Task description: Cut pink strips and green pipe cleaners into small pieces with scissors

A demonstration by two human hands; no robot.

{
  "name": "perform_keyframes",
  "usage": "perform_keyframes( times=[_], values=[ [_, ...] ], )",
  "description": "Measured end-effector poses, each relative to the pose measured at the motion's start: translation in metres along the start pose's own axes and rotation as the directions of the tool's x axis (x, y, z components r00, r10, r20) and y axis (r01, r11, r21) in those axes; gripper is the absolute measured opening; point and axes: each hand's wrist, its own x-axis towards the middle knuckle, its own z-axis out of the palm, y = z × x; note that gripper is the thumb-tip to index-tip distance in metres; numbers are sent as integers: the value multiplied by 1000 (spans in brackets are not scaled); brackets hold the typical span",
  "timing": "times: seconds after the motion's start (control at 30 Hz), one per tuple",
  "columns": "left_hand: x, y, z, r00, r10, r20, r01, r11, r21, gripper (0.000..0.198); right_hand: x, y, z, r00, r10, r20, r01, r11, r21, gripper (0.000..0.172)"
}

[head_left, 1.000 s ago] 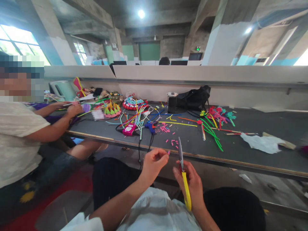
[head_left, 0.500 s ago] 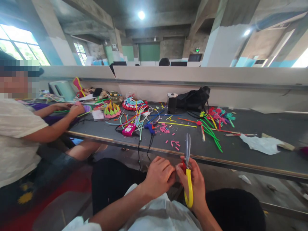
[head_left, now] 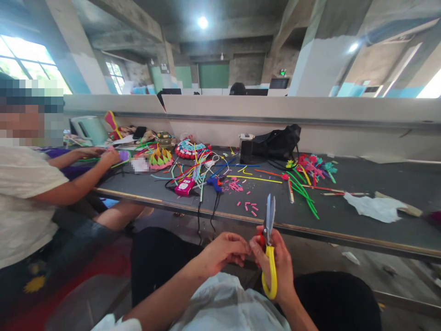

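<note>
Held upright in my right hand (head_left: 281, 262) is a pair of scissors (head_left: 270, 271) with yellow and red handles, its blades pointing up and slightly apart. My left hand (head_left: 223, 252) meets the right one over my lap, its fingertips pinched close to the right thumb and forefinger. Anything between those fingertips is too small or hidden to make out. Just past the scissors, short pink pieces (head_left: 254, 213) lie scattered near the table's front edge, with a small pile of pink pieces (head_left: 235, 185) behind them.
On the dark table (head_left: 344, 220) lie a blue glue gun (head_left: 215, 184), a magenta box (head_left: 184, 186), green fuzzy stems (head_left: 305, 195), colourful fuzzy flowers (head_left: 312, 168), white tissue (head_left: 374, 207) and a black bag (head_left: 279, 142). At left, a co-worker's hands (head_left: 110, 158) hold fuzzy pieces.
My left hand has turned and its fingers have straightened somewhat, still meeting the right fingertips. The scissors have tilted slightly and dropped a little, still in my right hand.
</note>
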Motion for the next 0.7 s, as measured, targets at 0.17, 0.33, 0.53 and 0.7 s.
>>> perform_keyframes(
  times=[0.17,0.33,0.53,0.7],
  values=[
    [3,-6,-2,1000,-16,16,18,992,-127,14,0,-7,0,999,-26,-27,25,999,-37,35],
    [-1,11,2,938,258,-230,-290,950,-117,10,-3,0,3,992,-104,-67,92,982,-168,36],
    [-5,27,13,801,433,-413,-512,853,-100,12,-23,25,18,977,-208,-50,181,928,-326,31],
    [-4,22,20,788,442,-427,-527,845,-97,13,-29,28,22,971,-235,-42,198,892,-407,32]
  ],
)
